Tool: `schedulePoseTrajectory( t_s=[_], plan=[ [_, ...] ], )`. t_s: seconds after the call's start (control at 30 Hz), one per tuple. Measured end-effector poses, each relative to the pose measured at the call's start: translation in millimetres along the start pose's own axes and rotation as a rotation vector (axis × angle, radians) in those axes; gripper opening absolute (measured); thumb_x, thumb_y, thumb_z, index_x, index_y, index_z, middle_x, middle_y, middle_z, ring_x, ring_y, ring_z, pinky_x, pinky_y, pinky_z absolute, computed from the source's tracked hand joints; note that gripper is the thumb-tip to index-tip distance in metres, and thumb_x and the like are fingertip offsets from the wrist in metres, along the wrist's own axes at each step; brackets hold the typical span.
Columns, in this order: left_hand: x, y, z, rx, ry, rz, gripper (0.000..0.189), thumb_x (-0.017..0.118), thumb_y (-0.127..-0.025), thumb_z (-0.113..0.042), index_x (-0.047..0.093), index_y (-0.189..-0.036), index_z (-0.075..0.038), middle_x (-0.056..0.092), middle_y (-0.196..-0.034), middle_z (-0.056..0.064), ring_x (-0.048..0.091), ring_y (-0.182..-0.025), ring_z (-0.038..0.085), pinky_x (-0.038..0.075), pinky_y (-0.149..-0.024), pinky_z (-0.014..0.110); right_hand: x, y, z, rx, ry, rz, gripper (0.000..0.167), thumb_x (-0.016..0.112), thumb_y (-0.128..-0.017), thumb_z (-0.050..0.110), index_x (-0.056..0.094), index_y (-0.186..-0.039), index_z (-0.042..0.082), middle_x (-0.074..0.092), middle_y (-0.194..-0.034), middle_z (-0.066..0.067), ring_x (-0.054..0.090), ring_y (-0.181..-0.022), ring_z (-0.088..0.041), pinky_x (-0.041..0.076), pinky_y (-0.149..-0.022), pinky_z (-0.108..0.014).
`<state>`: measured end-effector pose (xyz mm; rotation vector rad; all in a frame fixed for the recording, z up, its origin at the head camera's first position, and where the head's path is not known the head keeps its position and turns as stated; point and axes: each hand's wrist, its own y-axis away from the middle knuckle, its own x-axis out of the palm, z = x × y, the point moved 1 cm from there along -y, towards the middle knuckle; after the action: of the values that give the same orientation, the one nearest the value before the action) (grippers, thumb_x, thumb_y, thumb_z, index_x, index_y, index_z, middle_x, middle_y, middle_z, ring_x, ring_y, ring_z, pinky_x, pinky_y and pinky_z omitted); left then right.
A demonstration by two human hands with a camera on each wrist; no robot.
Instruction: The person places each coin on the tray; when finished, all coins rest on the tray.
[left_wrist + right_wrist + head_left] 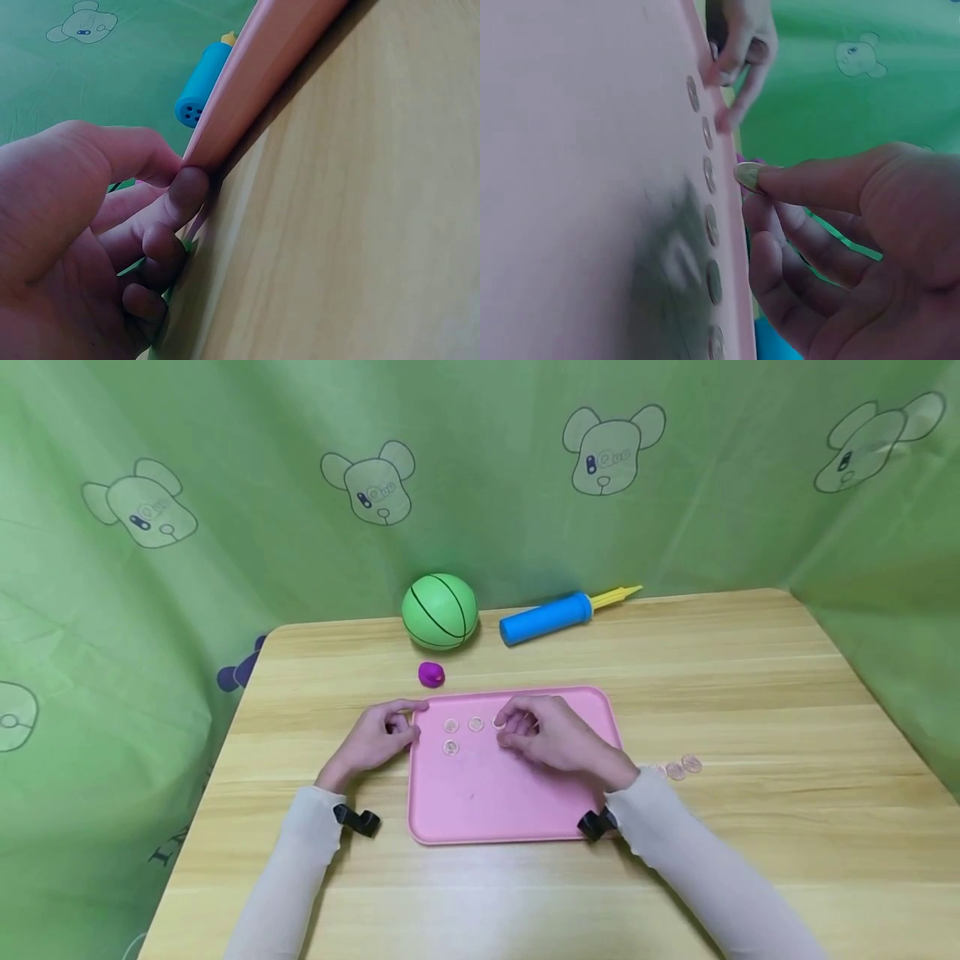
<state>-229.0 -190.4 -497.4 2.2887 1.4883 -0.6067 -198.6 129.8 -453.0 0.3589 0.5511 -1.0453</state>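
Note:
My left hand (pixel 378 735) holds the left edge of a pink tray (pixel 495 814), near its far corner. In the left wrist view the thumb and a fingertip meet at the tray's rim (pixel 217 112). Over the tray, my right hand (pixel 551 731) pinches a coin (pixel 747 177) between thumb and finger. Beneath it, a row of coins lies along the far side, including one coin (pixel 476 724) in the head view and another coin (pixel 715 281) in the right wrist view. A single coin (pixel 450 747) lies just in front of the row's left end. The hand hides the row's right part from the head.
Several more coins (pixel 675 771) lie on the wooden table (pixel 750 693) right of the tray, partly behind the right sleeve. Behind the tray sit a small purple toy (pixel 431 674), a green ball (pixel 440 612) and a blue hand pump (pixel 546 619). A green curtain (pixel 487 527) stands behind.

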Motion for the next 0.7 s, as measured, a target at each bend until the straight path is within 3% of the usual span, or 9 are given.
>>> schedulePoseTrajectory(
  t_s=[0.3,0.7],
  plan=[
    [-0.8,0.1,-1.4,-0.004,0.005,0.000,0.046,0.070,-0.101,-0.003,0.067,-0.147,-0.005,0.068,-0.078,0.010,0.058,-0.067,0.012,0.047,-0.064,0.022,20.3,-16.7,8.6,0.011,0.059,0.037,0.013,0.080,-0.098,0.007,0.077,-0.111,0.008,0.075,-0.093,-0.001,0.067,-0.086,-0.012,0.058,-0.082,-0.028],
    [0.1,1.2,-1.1,-0.006,-0.006,-0.001,0.046,0.070,-0.101,-0.004,0.067,-0.146,-0.005,0.067,-0.076,0.006,0.057,-0.066,0.011,0.047,-0.065,0.022,31.3,-32.8,12.7,0.033,0.144,0.091,0.016,0.078,-0.097,0.006,0.076,-0.113,0.009,0.074,-0.092,0.000,0.067,-0.085,-0.011,0.057,-0.082,-0.030]
  ],
)
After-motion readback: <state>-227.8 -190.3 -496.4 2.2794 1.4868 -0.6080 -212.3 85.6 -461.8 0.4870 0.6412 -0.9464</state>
